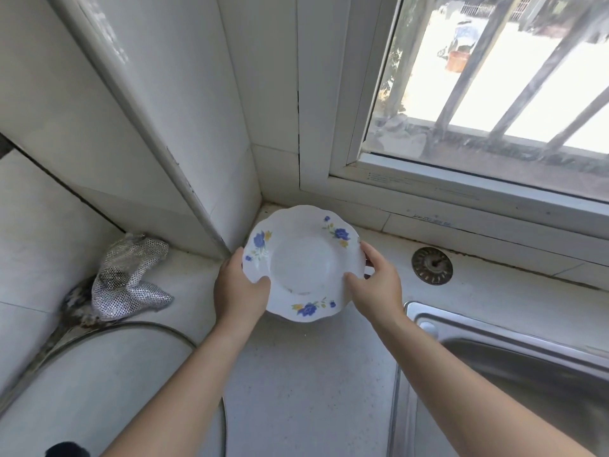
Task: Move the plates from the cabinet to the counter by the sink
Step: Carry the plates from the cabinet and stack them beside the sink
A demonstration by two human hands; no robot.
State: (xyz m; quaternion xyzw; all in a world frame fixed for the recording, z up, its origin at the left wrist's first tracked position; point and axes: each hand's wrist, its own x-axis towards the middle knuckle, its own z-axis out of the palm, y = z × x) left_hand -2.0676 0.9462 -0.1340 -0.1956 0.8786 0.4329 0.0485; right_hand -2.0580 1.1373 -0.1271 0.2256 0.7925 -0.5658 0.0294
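Gripping the empty plate (304, 263) by its rim, left hand (239, 288) and right hand (375, 285)

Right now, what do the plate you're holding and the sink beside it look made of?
Plate: likely glazed ceramic or opal glass, white, glossy, printed blue flowers. Sink: apparently stainless steel, grey metallic sheen, reflective rim.

Left hand (238, 286), right hand (375, 286) grip plate (304, 258) at opposite sides.
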